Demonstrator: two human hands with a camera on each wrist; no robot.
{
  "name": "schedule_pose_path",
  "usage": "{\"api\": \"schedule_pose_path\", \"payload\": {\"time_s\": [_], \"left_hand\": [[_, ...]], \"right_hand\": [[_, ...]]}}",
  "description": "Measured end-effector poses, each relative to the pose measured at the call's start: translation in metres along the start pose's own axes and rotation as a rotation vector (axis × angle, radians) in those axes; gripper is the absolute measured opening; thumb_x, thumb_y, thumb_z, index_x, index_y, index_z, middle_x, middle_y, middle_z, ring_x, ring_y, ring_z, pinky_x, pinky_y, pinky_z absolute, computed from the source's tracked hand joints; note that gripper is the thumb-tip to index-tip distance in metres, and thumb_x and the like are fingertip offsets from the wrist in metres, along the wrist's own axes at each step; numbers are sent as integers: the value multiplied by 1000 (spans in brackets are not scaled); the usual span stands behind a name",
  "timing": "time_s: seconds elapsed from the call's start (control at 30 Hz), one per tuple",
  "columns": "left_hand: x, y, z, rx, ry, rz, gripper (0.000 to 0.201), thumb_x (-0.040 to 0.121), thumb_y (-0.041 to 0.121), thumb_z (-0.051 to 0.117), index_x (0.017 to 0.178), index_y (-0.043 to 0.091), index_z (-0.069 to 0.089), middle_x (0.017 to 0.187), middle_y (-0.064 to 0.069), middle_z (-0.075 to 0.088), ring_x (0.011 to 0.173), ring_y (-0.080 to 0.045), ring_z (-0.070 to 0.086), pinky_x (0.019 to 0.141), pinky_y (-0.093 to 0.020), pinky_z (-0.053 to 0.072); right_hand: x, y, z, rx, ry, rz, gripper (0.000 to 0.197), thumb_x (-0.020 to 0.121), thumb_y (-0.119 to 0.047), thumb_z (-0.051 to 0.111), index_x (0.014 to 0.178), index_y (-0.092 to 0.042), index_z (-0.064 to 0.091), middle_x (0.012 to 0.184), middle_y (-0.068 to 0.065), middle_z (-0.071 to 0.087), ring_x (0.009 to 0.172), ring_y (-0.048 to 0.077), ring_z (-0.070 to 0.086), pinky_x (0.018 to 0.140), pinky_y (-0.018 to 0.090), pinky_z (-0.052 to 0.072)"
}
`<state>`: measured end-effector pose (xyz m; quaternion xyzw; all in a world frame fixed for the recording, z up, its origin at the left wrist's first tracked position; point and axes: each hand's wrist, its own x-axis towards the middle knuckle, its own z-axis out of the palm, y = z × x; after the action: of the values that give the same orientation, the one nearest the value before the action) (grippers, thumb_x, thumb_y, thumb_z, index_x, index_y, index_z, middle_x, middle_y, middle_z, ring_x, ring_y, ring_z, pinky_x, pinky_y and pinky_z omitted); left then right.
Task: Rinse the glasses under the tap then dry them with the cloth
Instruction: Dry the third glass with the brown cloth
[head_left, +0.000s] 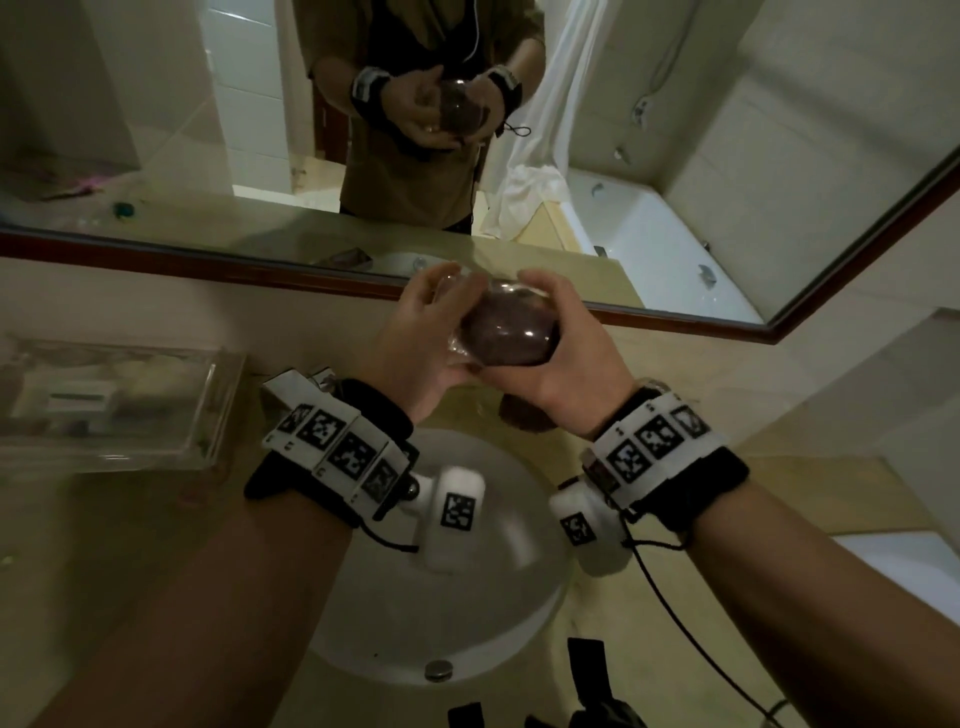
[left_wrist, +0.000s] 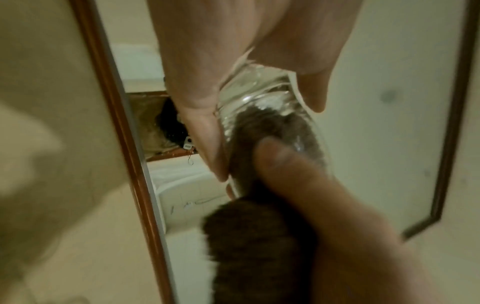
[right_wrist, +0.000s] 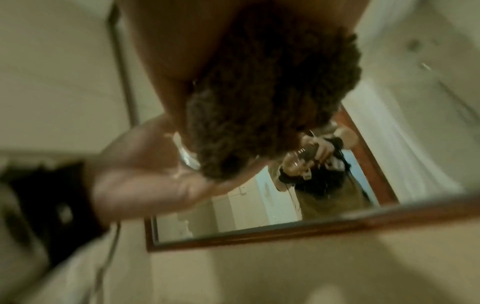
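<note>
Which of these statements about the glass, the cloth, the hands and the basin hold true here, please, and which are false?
1. The brown cloth is stuffed inside the glass. True.
2. The left hand is idle on the counter. False: it grips the glass.
3. The right hand holds the cloth and glass. True.
4. The glass stands in the white basin. False: it is held up above it, before the mirror.
</note>
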<state>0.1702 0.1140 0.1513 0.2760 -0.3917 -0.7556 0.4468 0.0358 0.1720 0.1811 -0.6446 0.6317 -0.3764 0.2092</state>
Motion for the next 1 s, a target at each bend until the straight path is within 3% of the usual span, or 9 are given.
{"api": "schedule_pose_path", "payload": {"time_s": [0.13,0.23,0.37,0.53,0.63,0.73,0.87,0.93,1.0], "left_hand": [[-1,3,9,-56,16,-35,16,96,22,56,110,15,57,102,-7,66,91,-21,69,77,-42,60],[-2,0,10,-7,72,66,28,89,15,66,116,16,58,106,-5,67,96,-20,69,77,-43,59],[0,-7,10,129,76,136,23,86,18,70,106,28,63,102,2,65,97,-17,68,83,-46,57],[-6,-16,28,51,34,-7,28,96,38,54,120,23,53,101,7,65,79,-4,70,62,-28,58],[-8,-19,41,8,67,29,46,86,32,68,127,16,54,113,-5,68,96,-18,71,73,-37,59],[-8,-22,55,53,133,103,63,75,28,75,133,20,50,117,-6,68,102,-25,69,76,-41,58],[-6,-28,69,96,103,117,41,87,15,68,123,28,53,119,-2,63,102,-23,68,73,-40,58],[-9,-31,77,66,71,97,37,89,14,64,120,30,53,125,-5,59,107,-27,65,77,-42,57],[-11,-35,86,32,85,93,36,92,16,60,124,29,51,120,0,60,102,-17,67,75,-35,58]], "right_hand": [[-3,2,-1,-247,46,-123,87,64,-28,85,136,-21,37,113,-6,54,103,14,54,89,20,44],[-1,3,-5,12,19,6,83,61,-19,87,129,-24,40,102,-15,55,91,8,59,82,14,47],[4,14,-16,290,-89,210,78,53,-20,89,120,-24,50,105,-2,65,94,16,65,86,33,52],[-7,10,-25,-95,-24,-7,87,62,-24,86,134,-29,37,115,-5,59,98,14,61,87,28,50],[-13,15,-32,-167,-32,-61,97,67,-25,83,144,-28,25,125,-4,56,107,14,59,90,25,49],[-16,23,-42,46,-41,20,100,65,-18,86,144,-26,25,119,-7,55,101,7,59,82,12,50],[-9,37,-66,329,-142,208,86,54,-22,90,126,-34,45,114,-5,62,101,15,64,92,42,53],[-10,40,-78,272,-168,181,78,57,-21,88,122,-34,47,115,-3,61,101,17,63,91,43,53],[-15,42,-84,143,-120,67,83,62,-23,86,131,-29,42,118,-3,58,103,14,61,93,36,52]]}}
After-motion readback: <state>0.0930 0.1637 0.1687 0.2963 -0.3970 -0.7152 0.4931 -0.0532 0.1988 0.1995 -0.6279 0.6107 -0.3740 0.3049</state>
